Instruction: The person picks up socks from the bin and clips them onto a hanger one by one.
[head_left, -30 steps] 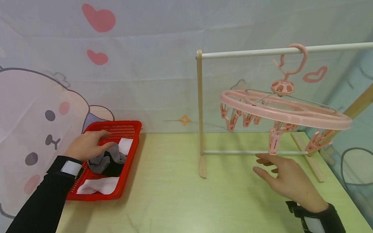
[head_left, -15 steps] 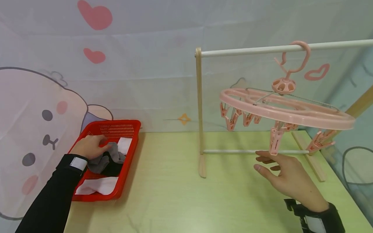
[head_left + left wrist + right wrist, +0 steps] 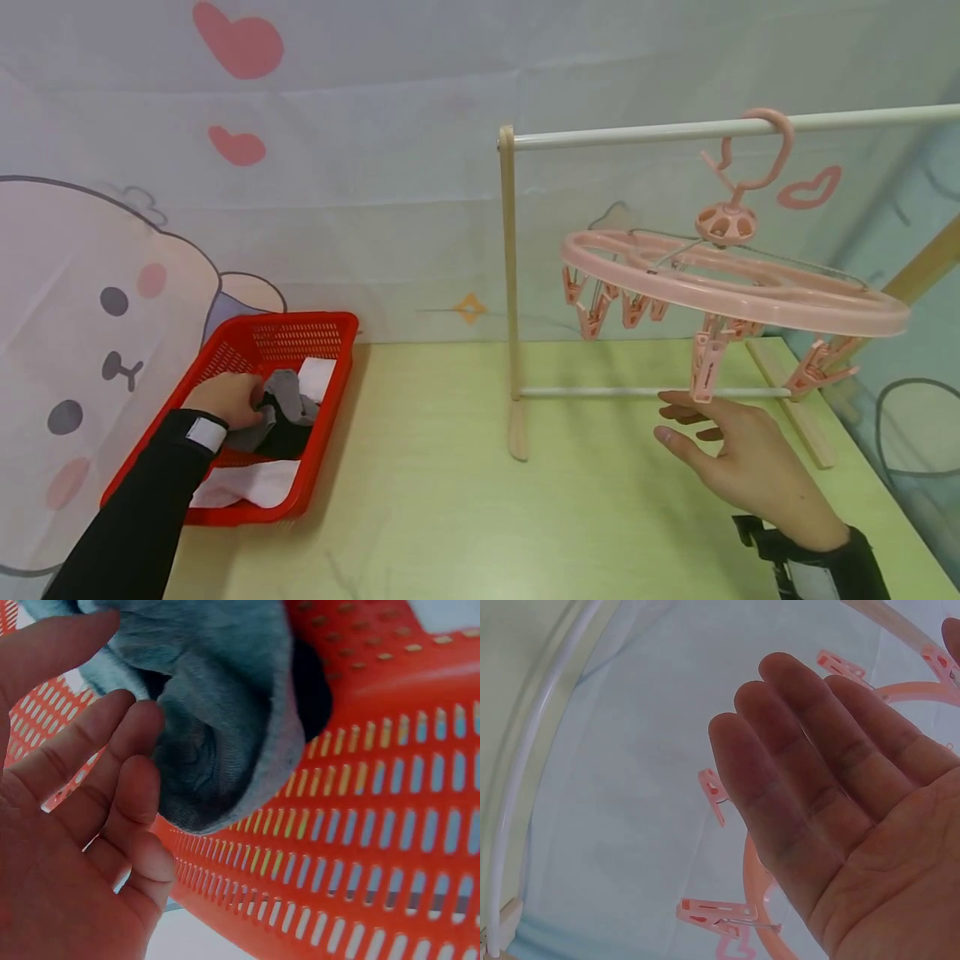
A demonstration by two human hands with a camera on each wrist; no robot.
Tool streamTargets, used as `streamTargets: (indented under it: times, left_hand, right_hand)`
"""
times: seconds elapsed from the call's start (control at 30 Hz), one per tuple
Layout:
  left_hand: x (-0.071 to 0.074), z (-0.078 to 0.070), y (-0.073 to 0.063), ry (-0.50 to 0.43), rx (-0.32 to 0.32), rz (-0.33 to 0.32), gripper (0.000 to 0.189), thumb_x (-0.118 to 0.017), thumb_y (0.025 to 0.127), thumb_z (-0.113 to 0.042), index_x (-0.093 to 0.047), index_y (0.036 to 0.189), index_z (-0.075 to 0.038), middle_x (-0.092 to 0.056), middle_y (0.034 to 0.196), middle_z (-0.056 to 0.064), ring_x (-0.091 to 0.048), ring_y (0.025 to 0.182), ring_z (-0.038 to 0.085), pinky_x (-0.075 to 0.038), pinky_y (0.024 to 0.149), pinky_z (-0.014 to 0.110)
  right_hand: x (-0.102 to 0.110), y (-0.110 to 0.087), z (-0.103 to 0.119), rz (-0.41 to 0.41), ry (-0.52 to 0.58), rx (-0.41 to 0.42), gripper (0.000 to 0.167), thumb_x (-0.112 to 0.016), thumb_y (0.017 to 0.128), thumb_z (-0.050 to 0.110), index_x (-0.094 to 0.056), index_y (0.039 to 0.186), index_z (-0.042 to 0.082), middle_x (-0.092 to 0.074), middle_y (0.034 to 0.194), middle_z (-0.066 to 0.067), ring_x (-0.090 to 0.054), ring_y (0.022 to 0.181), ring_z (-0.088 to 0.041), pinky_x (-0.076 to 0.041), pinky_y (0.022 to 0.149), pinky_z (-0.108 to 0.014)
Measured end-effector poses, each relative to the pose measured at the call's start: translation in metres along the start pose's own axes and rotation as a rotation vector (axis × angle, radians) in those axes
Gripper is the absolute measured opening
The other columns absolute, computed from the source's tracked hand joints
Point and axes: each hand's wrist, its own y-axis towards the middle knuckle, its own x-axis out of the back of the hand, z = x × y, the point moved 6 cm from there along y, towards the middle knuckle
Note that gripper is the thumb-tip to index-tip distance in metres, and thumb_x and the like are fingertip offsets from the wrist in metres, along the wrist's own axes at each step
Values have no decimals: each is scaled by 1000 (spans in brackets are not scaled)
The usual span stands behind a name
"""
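While the left hand point(image 3: 225, 398) is down inside a red perforated plastic basket point(image 3: 303, 336), its thumb stands apart from loosely bent fingers, the grip unclosed, right beside a bunched grey-and-black fabric piece point(image 3: 285, 388); whether the fingertips touch it cannot be told. That piece sits mid-basket, too crumpled to show a clear long axis, though in the left wrist view a rounded grey fold gapes beside the fingers. Across the basket's near end, a white cloth point(image 3: 255, 483) lies lengthwise from left to right. The right hand point(image 3: 757, 471), fingers extended and holding nothing, is beneath a pink plastic ring-shaped drying hanger point(image 3: 697, 287), hooked over a white rail point(image 3: 637, 133). A pink plastic clothes peg point(image 3: 707, 367) points downward just by those fingertips. Any writing on the white patch point(image 3: 206, 433) at the left wrist is too small to read.
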Motion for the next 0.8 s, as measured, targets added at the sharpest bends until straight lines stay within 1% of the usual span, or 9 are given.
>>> streamTargets:
  times: [0.13, 0.2, 0.27, 0.33, 0.43, 0.5, 0.6, 0.7, 0.8]
  left_hand:
    - [-9, 2, -5, -24, 22, 67, 37, -87, 76, -25, -72, 105, -8, -71, 88, 6, -59, 76, 26, -58, 74, 49]
    - [-14, 3, -5, -33, 29, 94, 43, -90, 74, -29, -72, 107, -9, -71, 89, 5, -59, 78, 26, -59, 77, 51]
    - [-19, 5, -5, -30, 35, 110, 46, -92, 71, -33, -72, 106, -10, -70, 88, 3, -59, 78, 25, -59, 77, 50]
    - [-24, 4, -4, -7, 24, 119, 47, -93, 70, -35, -72, 103, -11, -69, 84, 2, -59, 77, 24, -59, 75, 47]
    - [-28, 1, -4, 40, -4, 117, 42, -92, 73, -35, -71, 99, -11, -66, 79, 1, -58, 73, 23, -56, 69, 42]
    - [-28, -1, -4, 67, -22, 112, 37, -90, 76, -32, -71, 99, -10, -66, 78, 2, -57, 71, 23, -56, 68, 42]
    - [-29, -1, -3, 76, -29, 107, 33, -86, 80, -26, -71, 104, -9, -68, 81, 3, -57, 71, 23, -59, 70, 46]
    - [-28, 1, -1, 73, -37, 96, 31, -82, 83, -19, -73, 110, -8, -71, 86, 6, -59, 71, 23, -61, 78, 54]
    - [-21, 2, 0, 70, -58, 50, 29, -79, 83, -13, -74, 111, -6, -74, 92, 11, -60, 73, 25, -59, 83, 60]
  right_hand:
    - [-1, 0, 1, -1, 1, 8, 40, -74, 96, 27, -67, 132, 12, -78, 111, -2, -75, 93, -25, -60, 71, -28]
    - [0, 0, 1, -2, 2, 15, 40, -75, 96, 27, -67, 132, 12, -78, 111, -2, -75, 93, -25, -60, 70, -28]
    - [0, 0, 2, -8, 3, 22, 40, -75, 95, 26, -67, 132, 12, -78, 110, -2, -75, 92, -24, -60, 69, -28]
    - [0, 0, 2, -13, 9, 27, 40, -76, 95, 25, -67, 132, 13, -78, 110, -1, -75, 92, -24, -60, 69, -27]
    - [0, -1, 2, -19, 11, 28, 40, -76, 95, 25, -67, 132, 14, -79, 109, 0, -75, 92, -23, -60, 69, -27]
    - [0, -1, 3, -19, 13, 27, 40, -76, 95, 25, -67, 132, 14, -78, 110, -1, -75, 91, -23, -59, 70, -27]
    - [0, -2, 2, -19, 14, 25, 40, -76, 95, 25, -67, 132, 13, -78, 110, -1, -75, 91, -23, -59, 70, -26]
    - [1, -2, 2, -21, 11, 25, 40, -75, 95, 25, -67, 132, 13, -79, 110, -1, -75, 90, -23, -59, 69, -26]
    - [3, -2, 2, -29, 2, 29, 40, -76, 95, 24, -67, 132, 12, -79, 110, -2, -75, 90, -23, -59, 68, -26]
